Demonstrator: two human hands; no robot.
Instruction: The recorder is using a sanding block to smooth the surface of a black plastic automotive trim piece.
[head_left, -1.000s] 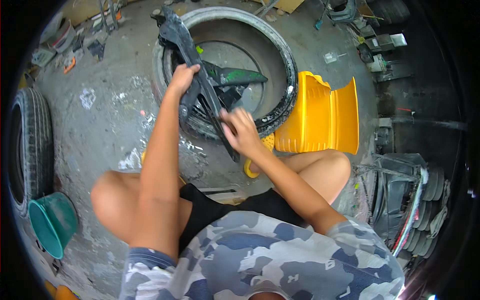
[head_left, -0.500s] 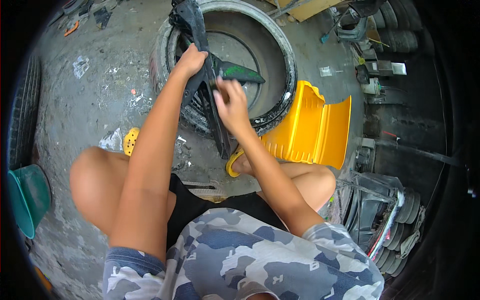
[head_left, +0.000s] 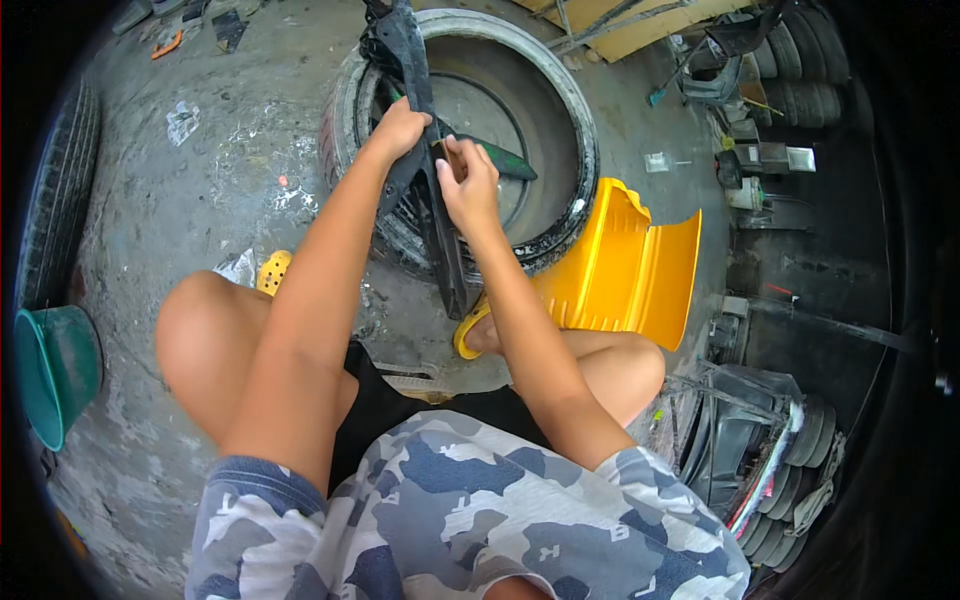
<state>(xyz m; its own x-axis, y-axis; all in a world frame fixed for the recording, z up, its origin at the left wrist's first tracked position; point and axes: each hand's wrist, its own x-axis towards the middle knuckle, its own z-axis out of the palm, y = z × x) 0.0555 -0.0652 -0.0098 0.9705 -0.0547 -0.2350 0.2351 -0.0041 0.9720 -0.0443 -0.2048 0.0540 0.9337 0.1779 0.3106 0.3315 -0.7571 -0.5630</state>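
A long black plastic panel point(head_left: 437, 225), angular and dusty, stands across the left side of a large tire point(head_left: 588, 150) lying flat on the floor. My left hand point(head_left: 402, 132) is closed around the panel's upper middle. Just right of it, my right hand point(head_left: 470, 185) has its fingers curled against the panel's edge. A thin brownish piece seems pinched there, but it is too small to name. Behind the panel, inside the tire's ring, lies a dark pointed part with green patches point(head_left: 510, 163).
A curved yellow plastic panel point(head_left: 625, 270) leans right of the tire, near my yellow clog point(head_left: 468, 332). A green bucket point(head_left: 75, 365) and another tire point(head_left: 60, 200) stand at the left. Stacked tires point(head_left: 805, 105) and assorted parts line the right side.
My right hand, blurred before, now shows sharply with its fingers curled in at the panel's edge. My left hand keeps its hold. The whole view has shifted slightly.
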